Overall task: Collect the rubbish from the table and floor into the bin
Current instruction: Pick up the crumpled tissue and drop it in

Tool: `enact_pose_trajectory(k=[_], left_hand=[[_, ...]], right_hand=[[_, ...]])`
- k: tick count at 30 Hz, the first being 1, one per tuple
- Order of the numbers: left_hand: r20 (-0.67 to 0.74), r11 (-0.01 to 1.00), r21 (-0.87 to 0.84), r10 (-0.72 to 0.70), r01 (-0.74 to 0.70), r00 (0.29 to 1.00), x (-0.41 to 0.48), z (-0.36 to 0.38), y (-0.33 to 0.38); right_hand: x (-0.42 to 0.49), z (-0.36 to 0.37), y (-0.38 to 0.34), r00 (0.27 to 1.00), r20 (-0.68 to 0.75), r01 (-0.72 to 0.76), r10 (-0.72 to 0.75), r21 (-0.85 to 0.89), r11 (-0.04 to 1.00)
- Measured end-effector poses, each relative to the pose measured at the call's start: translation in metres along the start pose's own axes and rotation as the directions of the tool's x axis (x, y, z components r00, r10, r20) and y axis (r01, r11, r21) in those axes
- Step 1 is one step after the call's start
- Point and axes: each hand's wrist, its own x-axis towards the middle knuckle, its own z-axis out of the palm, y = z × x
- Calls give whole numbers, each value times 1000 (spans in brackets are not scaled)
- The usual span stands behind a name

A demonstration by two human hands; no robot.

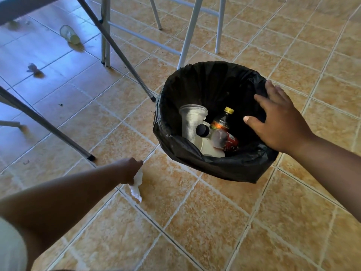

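Your left hand [130,169] has its fingers clamped on the tissue [136,190], low over the floor left of the bin [214,165]. Lift it clear of the rim in 1 move, then let go above the opening. Keep your right hand [281,124], fingers spread apart, at the rim.

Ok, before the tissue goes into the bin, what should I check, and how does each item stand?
1. Left hand grips the tissue: ok.
2. Bin mouth open: ok.
3. Right hand rests on the bin's rim: ok.
4. Room above the cups and bottles inside: ok.
5. Floor cleared: not ok, a plastic cup and a crumpled scrap lie under the table.
6. Its top cleared: cannot tell, hidden from here.
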Motion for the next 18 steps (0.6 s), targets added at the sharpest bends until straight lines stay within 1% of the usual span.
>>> enact_pose_trajectory(k=[2,4,5,6,7,8,9,10,11,12,13,14,15,17,18], left_hand=[[-53,998,4,58,-58,997,1,0,0],[-163,998,-3,66,-67,984,4,-7,-5],[-245,995,-75,39,-59,969,5,-14,-10],[-349,981,-183,-4,-64,937,7,-26,-15],[-488,950,-295,-61,-99,871,7,-40,-21],[-627,902,-401,-145,-158,765,5,-58,-29],[-737,838,-493,-258,-235,624,1,-77,-35],[-788,764,-566,-390,-310,477,-6,-98,-41],[-778,674,-626,-512,-392,364,-16,-119,-45],[-740,567,-660,-603,-493,298,-28,-142,-44],[-708,462,-653,-654,-600,268,-40,-164,-41],[-699,372,-615,-665,-695,263,-52,-183,-32],[-718,319,-560,-647,-764,256,-62,-199,-21],[-804,299,-454,-544,-840,241,-78,-219,10],[-842,318,-427,-481,-846,245,-86,-224,27]], right_hand=[[0,0,0,1000,2,2,-2,6,1000],[0,0,0,1000,3,3,-3,10,1000],[0,0,0,1000,3,3,-3,10,1000],[0,0,-1,1000,3,4,-4,10,1000],[0,0,-1,1000,3,4,-4,9,1000],[0,0,-1,1000,4,4,-4,10,1000],[0,0,-1,1000,4,4,-4,10,1000],[0,-1,-2,1000,5,3,-3,9,1000],[0,-1,-2,1000,6,3,-3,8,1000],[-1,-1,-3,1000,7,2,-2,9,1000],[0,-1,-3,1000,6,1,-1,10,1000],[0,-1,-3,1000,5,0,0,10,1000],[0,-1,-4,1000,5,0,0,8,1000],[0,-1,-4,1000,3,2,-2,8,1000],[0,-2,-4,1000,2,4,-4,11,1000]])
